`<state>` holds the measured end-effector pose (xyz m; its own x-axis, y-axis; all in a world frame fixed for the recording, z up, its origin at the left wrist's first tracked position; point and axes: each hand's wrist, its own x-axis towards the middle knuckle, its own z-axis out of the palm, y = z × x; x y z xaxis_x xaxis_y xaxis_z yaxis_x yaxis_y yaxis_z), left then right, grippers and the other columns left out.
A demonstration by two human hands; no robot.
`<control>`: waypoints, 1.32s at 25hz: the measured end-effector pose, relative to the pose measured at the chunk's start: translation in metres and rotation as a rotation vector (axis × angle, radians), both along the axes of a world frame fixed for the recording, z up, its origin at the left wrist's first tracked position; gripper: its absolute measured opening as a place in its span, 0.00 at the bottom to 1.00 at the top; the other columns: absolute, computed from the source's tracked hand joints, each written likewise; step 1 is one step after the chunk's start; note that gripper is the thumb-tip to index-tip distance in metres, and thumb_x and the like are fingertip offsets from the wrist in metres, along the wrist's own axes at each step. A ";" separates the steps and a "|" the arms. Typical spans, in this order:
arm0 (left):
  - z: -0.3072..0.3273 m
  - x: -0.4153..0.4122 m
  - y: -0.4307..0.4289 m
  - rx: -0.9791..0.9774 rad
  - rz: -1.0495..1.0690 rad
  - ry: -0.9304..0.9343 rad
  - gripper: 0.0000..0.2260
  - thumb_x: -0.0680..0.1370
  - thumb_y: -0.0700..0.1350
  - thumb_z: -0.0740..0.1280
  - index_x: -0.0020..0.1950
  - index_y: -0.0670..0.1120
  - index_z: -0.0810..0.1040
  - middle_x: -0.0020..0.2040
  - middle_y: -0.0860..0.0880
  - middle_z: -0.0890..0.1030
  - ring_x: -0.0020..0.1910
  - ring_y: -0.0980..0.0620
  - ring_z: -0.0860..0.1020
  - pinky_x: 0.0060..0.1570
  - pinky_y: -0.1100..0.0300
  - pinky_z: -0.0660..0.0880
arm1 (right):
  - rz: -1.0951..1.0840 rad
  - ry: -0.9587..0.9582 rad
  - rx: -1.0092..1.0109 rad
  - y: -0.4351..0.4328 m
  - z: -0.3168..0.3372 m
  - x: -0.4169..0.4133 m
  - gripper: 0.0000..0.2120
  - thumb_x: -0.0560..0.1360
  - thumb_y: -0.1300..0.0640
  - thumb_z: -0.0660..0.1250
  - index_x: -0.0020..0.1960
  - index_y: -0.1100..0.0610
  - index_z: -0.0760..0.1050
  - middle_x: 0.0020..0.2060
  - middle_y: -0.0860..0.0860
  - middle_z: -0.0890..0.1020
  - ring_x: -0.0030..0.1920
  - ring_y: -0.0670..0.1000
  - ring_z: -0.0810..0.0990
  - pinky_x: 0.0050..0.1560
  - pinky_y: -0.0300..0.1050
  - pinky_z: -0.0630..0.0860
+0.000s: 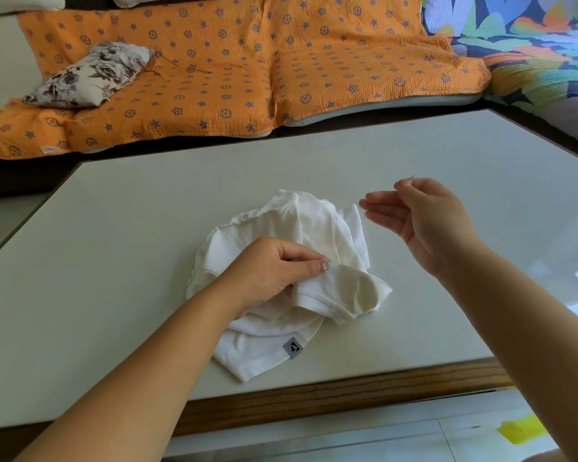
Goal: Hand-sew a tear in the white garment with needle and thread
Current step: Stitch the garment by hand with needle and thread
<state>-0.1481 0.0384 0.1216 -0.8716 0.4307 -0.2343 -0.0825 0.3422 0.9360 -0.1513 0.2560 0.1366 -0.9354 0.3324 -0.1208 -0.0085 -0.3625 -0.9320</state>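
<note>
A crumpled white garment (pixel 317 228) with a small grey label lies in the middle of the pale table (pixel 131 261). My left hand (pixel 274 271) grips a fold of it, thumb on top of the sleeve part. Raised above the table to the right of the garment, my right hand (pixel 421 221) pinches a thin needle (pixel 410 178) between thumb and forefinger, its tip poking up past the fingers while the other fingers stretch out leftward. No thread is visible.
The table has a wooden front edge (pixel 347 398). Behind it stands a sofa with an orange patterned cover (pixel 234 71), a grey floral cushion (pixel 90 75) and a colourful leaf-print cover (pixel 531 45) at the right. A yellow scrap (pixel 521 428) lies on the floor.
</note>
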 end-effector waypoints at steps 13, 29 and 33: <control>0.002 -0.003 -0.007 -0.001 -0.024 -0.042 0.05 0.75 0.43 0.73 0.50 0.48 0.86 0.48 0.50 0.87 0.51 0.55 0.84 0.54 0.65 0.78 | -0.265 -0.080 0.930 0.039 -0.022 -0.011 0.06 0.84 0.57 0.53 0.55 0.54 0.68 0.47 0.50 0.82 0.39 0.40 0.73 0.34 0.37 0.64; 0.006 -0.002 -0.009 -0.025 -0.024 -0.030 0.04 0.74 0.44 0.74 0.46 0.51 0.87 0.48 0.50 0.87 0.53 0.53 0.84 0.59 0.59 0.77 | -0.231 -0.166 1.022 0.070 -0.039 -0.013 0.09 0.83 0.59 0.52 0.56 0.56 0.69 0.45 0.52 0.81 0.43 0.54 0.75 0.32 0.42 0.66; 0.008 0.000 -0.007 -0.046 -0.041 -0.030 0.04 0.73 0.44 0.74 0.46 0.50 0.87 0.48 0.51 0.87 0.52 0.55 0.84 0.62 0.57 0.77 | -0.240 -0.186 1.016 0.073 -0.045 -0.011 0.09 0.82 0.60 0.51 0.55 0.56 0.69 0.46 0.54 0.82 0.46 0.55 0.75 0.33 0.41 0.66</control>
